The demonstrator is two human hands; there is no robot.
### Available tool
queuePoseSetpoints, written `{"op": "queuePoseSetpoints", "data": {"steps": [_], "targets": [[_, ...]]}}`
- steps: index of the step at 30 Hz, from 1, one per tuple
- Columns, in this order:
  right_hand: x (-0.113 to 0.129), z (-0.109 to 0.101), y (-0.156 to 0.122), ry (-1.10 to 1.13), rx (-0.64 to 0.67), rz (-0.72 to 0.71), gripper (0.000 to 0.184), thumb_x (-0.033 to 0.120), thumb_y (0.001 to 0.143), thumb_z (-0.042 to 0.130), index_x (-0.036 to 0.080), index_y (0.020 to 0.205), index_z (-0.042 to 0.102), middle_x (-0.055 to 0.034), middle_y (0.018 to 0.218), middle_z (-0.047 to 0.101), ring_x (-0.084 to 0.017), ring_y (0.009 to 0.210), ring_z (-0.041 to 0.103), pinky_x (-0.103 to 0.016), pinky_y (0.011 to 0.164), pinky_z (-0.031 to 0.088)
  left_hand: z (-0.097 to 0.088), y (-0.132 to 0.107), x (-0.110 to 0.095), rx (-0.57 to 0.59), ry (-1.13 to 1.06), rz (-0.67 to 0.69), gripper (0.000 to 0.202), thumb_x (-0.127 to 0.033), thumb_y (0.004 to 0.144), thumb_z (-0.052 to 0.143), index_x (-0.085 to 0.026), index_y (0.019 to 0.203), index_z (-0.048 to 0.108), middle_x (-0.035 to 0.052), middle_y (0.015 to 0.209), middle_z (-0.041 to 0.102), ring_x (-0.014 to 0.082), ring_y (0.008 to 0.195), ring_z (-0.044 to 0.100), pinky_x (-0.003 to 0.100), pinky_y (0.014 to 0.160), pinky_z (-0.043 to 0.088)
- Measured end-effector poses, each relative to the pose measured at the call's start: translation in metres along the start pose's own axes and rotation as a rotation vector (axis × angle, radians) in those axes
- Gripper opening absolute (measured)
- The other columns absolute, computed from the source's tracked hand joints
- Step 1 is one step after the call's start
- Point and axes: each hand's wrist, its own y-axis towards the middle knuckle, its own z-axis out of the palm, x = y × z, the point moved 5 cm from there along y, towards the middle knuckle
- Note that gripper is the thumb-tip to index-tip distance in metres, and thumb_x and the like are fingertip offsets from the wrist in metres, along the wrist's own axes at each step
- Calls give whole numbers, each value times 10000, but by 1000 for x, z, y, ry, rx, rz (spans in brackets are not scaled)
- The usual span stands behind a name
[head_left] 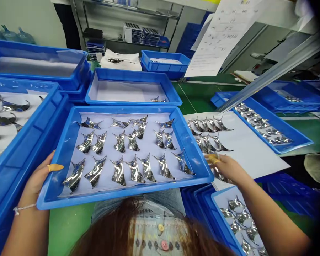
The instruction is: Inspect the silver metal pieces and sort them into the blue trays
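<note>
A blue plastic tray lined with white paper is in front of me, its near edge above my lap. Rows of shiny, curved metal pieces with pointed corners lie spread over the paper. My left hand grips the tray's left side, its thumb in a yellow finger cot over the rim and the other fingers mostly hidden. On the opposite side my right hand is closed at the right rim, also with a yellow cot; its fingertips are partly hidden by the tray edge.
Left stand stacked blue trays with similar pieces. Behind is another lined tray holding a few. At right, metal pieces lie on white paper. A filled tray sits low right. A slanted metal post crosses the bench.
</note>
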Motion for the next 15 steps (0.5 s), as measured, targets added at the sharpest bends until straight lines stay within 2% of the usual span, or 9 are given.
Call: {"op": "queuePoseSetpoints", "data": {"steps": [2,4,6,8,9,10,12,15], "targets": [[26,-18,17,4,-38,-40,364,198,951,349,184,955,713,-157,753,721,-243,645,677,-344,614,505,1,5,-2,6,12,-8,697,-247,533,744,-308,1219,640,-84,785,764,175,652,647,218,542,503],[76,-18,32,43,-6,-193,350,270,989,408,190,1189,684,-133,953,760,-229,771,708,-324,716,525,2,5,-4,9,16,-8,695,-232,536,741,-302,1218,630,-84,772,763,191,686,670,224,559,510],[139,-1,45,53,90,-404,332,344,969,543,230,1252,675,-75,1080,764,-207,882,717,-284,823,512,3,3,-6,30,20,8,703,-218,551,742,-286,1237,611,-80,769,763,198,705,683,228,580,517],[193,25,55,38,191,-551,422,347,875,706,263,1286,663,-24,1010,783,-199,914,717,-242,826,500,4,0,-7,60,31,32,678,-220,587,735,-275,1248,597,-78,783,766,197,710,691,234,605,527],[214,38,60,21,221,-603,450,335,850,736,265,1289,664,-23,1022,784,-203,915,718,-238,812,498,5,-1,-8,66,41,42,661,-228,601,729,-276,1246,595,-78,787,767,201,713,697,240,608,531],[229,48,64,5,236,-639,446,319,844,743,261,1280,670,-28,1048,783,-206,938,717,-234,809,494,6,-1,-8,64,51,51,646,-241,608,722,-281,1240,595,-78,785,767,209,721,705,248,607,534],[244,61,73,-28,238,-675,350,302,879,700,239,1223,703,-47,1092,778,-219,981,715,-236,808,488,6,0,-8,36,61,62,625,-270,605,709,-292,1221,599,-80,758,762,227,741,717,261,603,540],[234,59,80,-68,199,-656,285,314,941,607,191,1170,723,-92,1088,775,-250,996,716,-258,792,485,7,-2,-11,18,66,98,583,-317,625,704,-290,1199,604,-80,734,756,226,766,723,259,624,547]]}}
